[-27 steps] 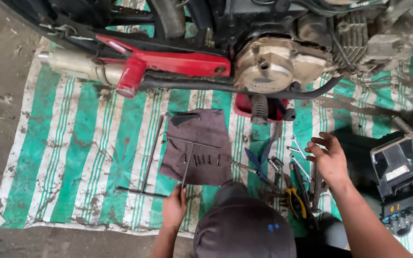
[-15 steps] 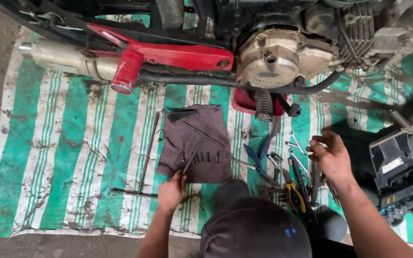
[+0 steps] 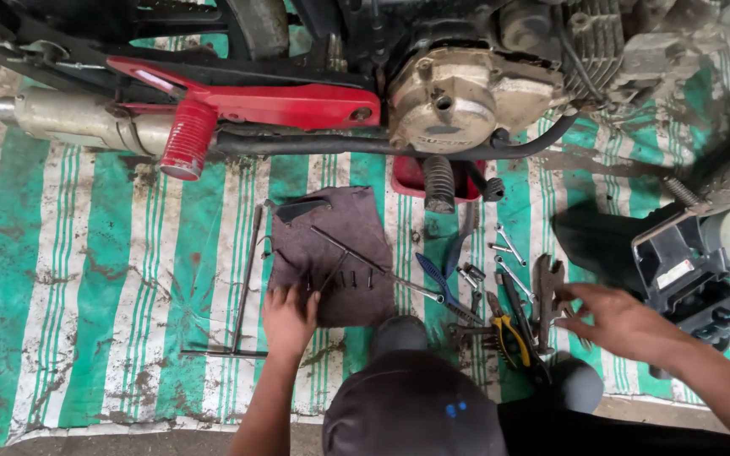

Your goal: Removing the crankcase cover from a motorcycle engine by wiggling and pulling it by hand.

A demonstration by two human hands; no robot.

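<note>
My left hand lies with fingers spread on the near edge of a dark cloth on the mat, just left of a T-handle wrench and small bolts on that cloth. Out to the right, my right hand hovers flat with fingers apart. Its fingertips point left at a rusty pipe wrench in a scatter of hand tools. Neither hand holds anything.
A motorcycle engine, chrome muffler and red shock spring span the top. A green-and-white striped mat covers the ground. Blue pliers, yellow-handled pliers, spanners, a long T-bar and a black plastic housing lie about.
My left hand has slid forward onto the cloth's edge. My right hand has drawn back to the right from the tool pile and flattened out.
</note>
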